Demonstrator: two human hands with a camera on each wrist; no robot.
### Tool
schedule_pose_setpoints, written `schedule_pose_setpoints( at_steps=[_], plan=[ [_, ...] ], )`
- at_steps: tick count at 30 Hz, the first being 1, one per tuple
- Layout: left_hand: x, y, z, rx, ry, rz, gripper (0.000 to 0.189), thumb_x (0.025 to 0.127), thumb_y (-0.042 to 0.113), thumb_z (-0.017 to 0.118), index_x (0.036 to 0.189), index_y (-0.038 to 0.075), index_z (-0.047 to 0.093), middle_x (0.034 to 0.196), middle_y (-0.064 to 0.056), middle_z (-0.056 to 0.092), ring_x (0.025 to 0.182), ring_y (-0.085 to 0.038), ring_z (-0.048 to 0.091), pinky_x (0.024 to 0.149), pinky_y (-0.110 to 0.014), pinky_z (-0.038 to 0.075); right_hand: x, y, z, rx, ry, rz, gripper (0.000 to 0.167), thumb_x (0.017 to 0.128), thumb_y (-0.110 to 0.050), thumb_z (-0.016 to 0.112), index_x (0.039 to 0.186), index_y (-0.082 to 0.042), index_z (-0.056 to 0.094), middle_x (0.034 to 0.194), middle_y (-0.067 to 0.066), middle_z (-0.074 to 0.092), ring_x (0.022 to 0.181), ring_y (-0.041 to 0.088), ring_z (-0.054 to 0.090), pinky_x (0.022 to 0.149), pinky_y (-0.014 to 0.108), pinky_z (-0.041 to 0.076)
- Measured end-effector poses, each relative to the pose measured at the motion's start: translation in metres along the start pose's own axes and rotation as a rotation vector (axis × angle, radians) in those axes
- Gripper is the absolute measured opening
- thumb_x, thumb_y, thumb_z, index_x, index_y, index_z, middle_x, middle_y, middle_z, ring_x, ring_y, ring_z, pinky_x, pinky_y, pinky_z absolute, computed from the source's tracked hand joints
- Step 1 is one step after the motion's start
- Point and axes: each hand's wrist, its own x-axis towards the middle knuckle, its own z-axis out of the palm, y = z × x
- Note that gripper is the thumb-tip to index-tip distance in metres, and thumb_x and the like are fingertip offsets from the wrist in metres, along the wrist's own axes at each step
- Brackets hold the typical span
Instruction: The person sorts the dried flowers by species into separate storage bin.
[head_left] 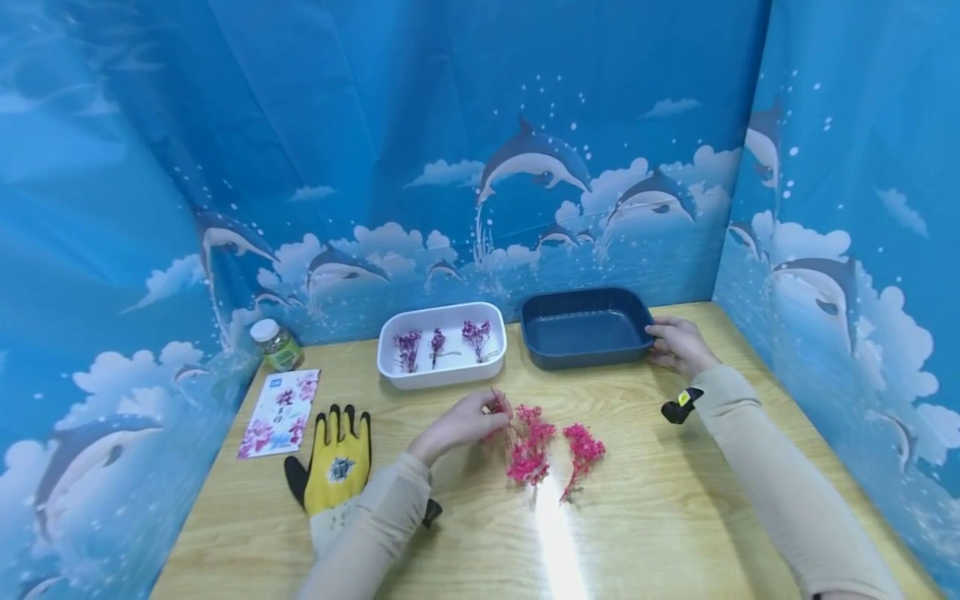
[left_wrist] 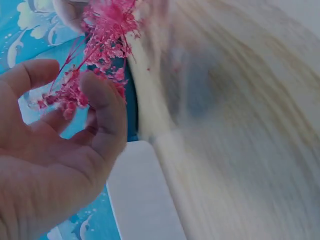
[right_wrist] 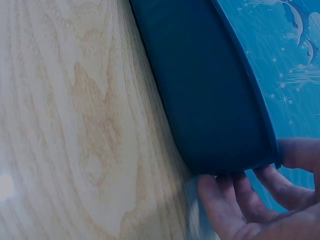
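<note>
My left hand [head_left: 472, 419] is over the middle of the table, fingers curled around a sprig of pink dried flowers [left_wrist: 65, 95], its thin stems showing between thumb and fingers. Beside it on the wood lie a larger bunch of pink dried flowers [head_left: 532, 454] and a separate pink sprig [head_left: 582, 450]. At the back right, my right hand [head_left: 678, 343] grips the right end of a dark blue tray [head_left: 585, 362]. In the right wrist view its thumb is at the rim, with the other fingers against the end wall. No contents show in this tray.
Left of the blue tray stands a white tray [head_left: 442, 380] with several purple dried sprigs in it. Further left are a lidded jar [head_left: 279, 346], a floral-printed packet [head_left: 281, 414] and a yellow-black work glove [head_left: 339, 467]. Blue dolphin-print sheeting [head_left: 420, 167] encloses the table's back and sides.
</note>
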Motion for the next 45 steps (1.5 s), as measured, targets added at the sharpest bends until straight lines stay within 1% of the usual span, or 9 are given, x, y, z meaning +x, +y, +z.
schedule_pose_setpoints(
  at_steps=[6,13,17,25,32,36,40,42,45],
  plan=[
    [-0.002,0.01,-0.007,0.063,-0.033,0.092,0.02,0.1,0.032,0.069,0.099,0.011,0.069,0.097,-0.003,0.067,0.084,-0.015,0.06,0.076,-0.029,0.055,0.002,-0.001,0.001,0.005,-0.002,0.005,0.069,0.112,-0.026,0.045,0.169,-0.004,0.013,0.167,0.02,0.029,0.103,0.003,0.06,0.125,0.047,0.044],
    [-0.004,0.02,-0.008,0.111,-0.036,0.126,0.031,0.101,0.039,0.068,0.084,0.014,0.067,0.097,0.003,0.067,0.094,-0.017,0.06,0.083,-0.031,0.051,0.002,-0.001,0.0,0.002,0.003,-0.012,0.07,0.111,-0.024,0.047,0.168,-0.002,0.014,0.159,0.018,0.037,0.092,0.001,0.061,0.117,0.041,0.053],
    [-0.005,0.025,-0.009,0.081,-0.023,0.13,0.033,0.101,0.039,0.066,0.079,0.015,0.06,0.085,0.003,0.064,0.081,-0.014,0.057,0.075,-0.027,0.05,0.003,-0.001,-0.002,-0.002,0.0,-0.021,0.069,0.111,-0.023,0.048,0.168,-0.001,0.015,0.158,0.019,0.038,0.086,-0.001,0.061,0.112,0.038,0.056],
    [-0.003,0.031,-0.009,-0.046,-0.004,0.122,0.029,0.104,0.033,0.063,0.084,0.012,0.059,0.079,0.002,0.062,0.073,-0.012,0.06,0.068,-0.028,0.056,0.002,-0.004,-0.002,0.016,0.003,0.002,0.067,0.111,-0.024,0.046,0.168,-0.002,0.017,0.165,0.022,0.033,0.098,0.001,0.064,0.124,0.046,0.045],
    [0.002,0.035,-0.013,-0.295,-0.039,0.08,0.037,0.108,0.033,0.058,0.131,0.005,0.066,0.121,-0.017,0.072,0.103,-0.018,0.072,0.089,-0.043,0.067,0.001,-0.003,-0.004,0.028,-0.011,0.001,0.07,0.111,-0.024,0.047,0.168,-0.002,0.013,0.165,0.021,0.033,0.094,0.0,0.065,0.116,0.04,0.054],
    [0.006,0.039,-0.015,-0.398,-0.021,0.041,0.041,0.111,0.032,0.053,0.145,0.011,0.061,0.134,-0.019,0.067,0.108,-0.018,0.072,0.093,-0.043,0.066,0.001,-0.001,-0.007,0.103,-0.035,0.001,0.071,0.11,-0.019,0.05,0.168,-0.001,0.014,0.13,0.007,0.063,0.084,-0.001,0.068,0.099,0.031,0.063],
    [0.011,0.043,-0.018,-0.502,0.034,0.01,0.043,0.112,0.033,0.049,0.15,0.014,0.058,0.135,-0.02,0.065,0.101,-0.016,0.074,0.091,-0.042,0.067,-0.001,-0.001,-0.009,0.243,-0.083,0.025,0.071,0.108,-0.013,0.054,0.167,0.0,0.016,0.092,-0.01,0.069,0.085,0.003,0.072,0.089,0.03,0.066],
    [0.013,0.045,-0.019,-0.557,0.068,-0.009,0.043,0.113,0.034,0.048,0.15,0.014,0.057,0.131,-0.019,0.066,0.097,-0.014,0.074,0.091,-0.043,0.067,-0.001,-0.001,-0.01,0.282,-0.1,0.048,0.074,0.108,-0.012,0.056,0.168,-0.003,0.015,0.097,-0.009,0.069,0.088,0.005,0.072,0.091,0.032,0.066],
    [0.017,0.049,-0.02,-0.639,0.108,-0.045,0.045,0.113,0.036,0.047,0.151,0.015,0.056,0.118,-0.009,0.069,0.09,-0.013,0.073,0.089,-0.044,0.067,-0.001,0.0,-0.011,0.316,-0.107,0.096,0.079,0.106,-0.013,0.06,0.17,-0.008,0.013,0.135,0.006,0.064,0.094,0.006,0.071,0.098,0.033,0.064]
  ],
)
